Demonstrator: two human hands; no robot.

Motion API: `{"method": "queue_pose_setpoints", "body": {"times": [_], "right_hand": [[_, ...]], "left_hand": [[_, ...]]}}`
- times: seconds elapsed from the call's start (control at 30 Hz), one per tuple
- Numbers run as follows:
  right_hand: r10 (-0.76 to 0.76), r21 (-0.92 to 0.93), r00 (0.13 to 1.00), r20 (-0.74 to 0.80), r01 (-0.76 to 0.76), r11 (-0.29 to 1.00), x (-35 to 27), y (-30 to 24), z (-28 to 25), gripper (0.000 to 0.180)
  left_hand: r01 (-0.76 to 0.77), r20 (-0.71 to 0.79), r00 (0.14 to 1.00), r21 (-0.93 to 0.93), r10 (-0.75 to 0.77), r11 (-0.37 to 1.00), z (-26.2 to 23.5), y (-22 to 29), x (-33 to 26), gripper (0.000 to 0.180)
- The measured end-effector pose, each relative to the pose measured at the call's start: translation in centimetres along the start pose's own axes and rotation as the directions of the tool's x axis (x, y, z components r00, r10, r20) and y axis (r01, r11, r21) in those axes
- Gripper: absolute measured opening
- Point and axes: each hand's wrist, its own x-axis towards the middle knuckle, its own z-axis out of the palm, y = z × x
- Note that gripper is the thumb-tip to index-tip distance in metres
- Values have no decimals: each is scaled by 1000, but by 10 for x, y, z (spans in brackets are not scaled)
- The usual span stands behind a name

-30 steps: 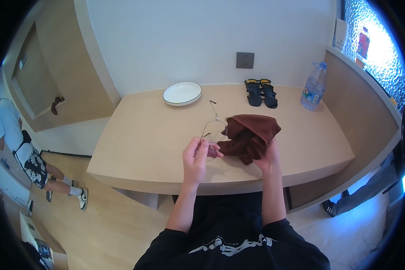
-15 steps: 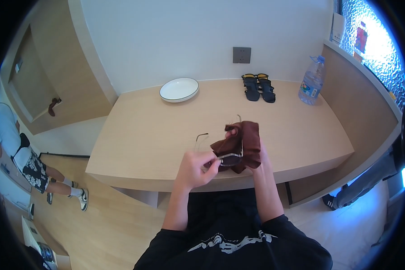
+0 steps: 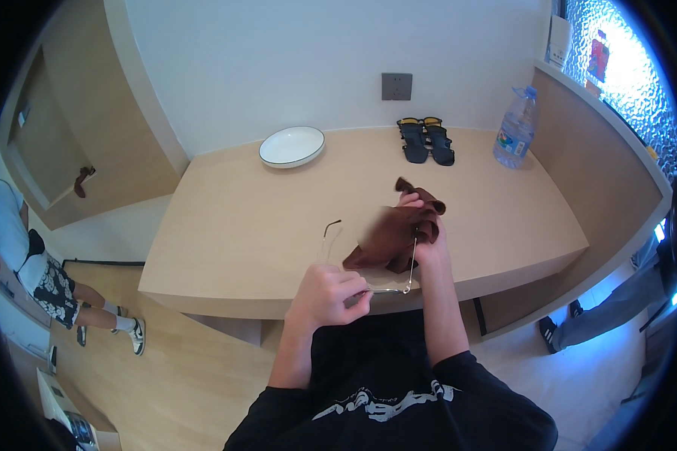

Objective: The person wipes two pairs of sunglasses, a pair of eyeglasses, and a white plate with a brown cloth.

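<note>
- The pale wooden desk (image 3: pixel 263 225) ran wide across the corner, and the person stood at its near edge with both forearms reaching up over it.
- Far back by the wall sat a white plate (image 3: pixel 292 146), two pairs of dark sunglasses (image 3: pixel 426 140) and a clear water bottle (image 3: pixel 514 129), all well apart from the hands.
- The brown cloth (image 3: pixel 396 234) was bunched in the right hand (image 3: pixel 427 239), whose fingers were curled shut around it, above the desk's near edge.
- The left hand (image 3: pixel 325 295) sat lower and nearer the body, its fingers pinched narrow on the thin wire glasses (image 3: pixel 376 259).
- The glasses lay between the two hands, their front running from the left fingers rightward and up toward the cloth; one thin arm stuck up and to the left, the other hung down past the cloth by the right wrist.
- The lenses were too faint to make out, and I could not tell for sure whether the cloth was wrapped around one or only touched it.
- The cloth hand was the nearer of the two to the lens end; the left hand held the frame's near corner.
</note>
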Motion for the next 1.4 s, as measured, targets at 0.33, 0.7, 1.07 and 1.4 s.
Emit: {"method": "queue_pose_setpoints", "body": {"times": [0.33,0.7,1.07,1.4], "right_hand": [[48,-122,995,91,-36,992,-23,29,22,31],[-128,-989,986,106,117,85,-39,64,33,26],[-237,-957,971,39,105,271,-24,72,33,30],[-247,-865,967,60,173,471,-21,73,4,26]], "left_hand": [[70,-51,996,56,-68,996,8,-3,1,9],[334,-285,756,-607,-590,721,9,-7,5,23],[207,-125,661,-918,-740,340,19,-21,13,23],[268,-23,662,-926,-749,265,37,-22,7,19]]}}
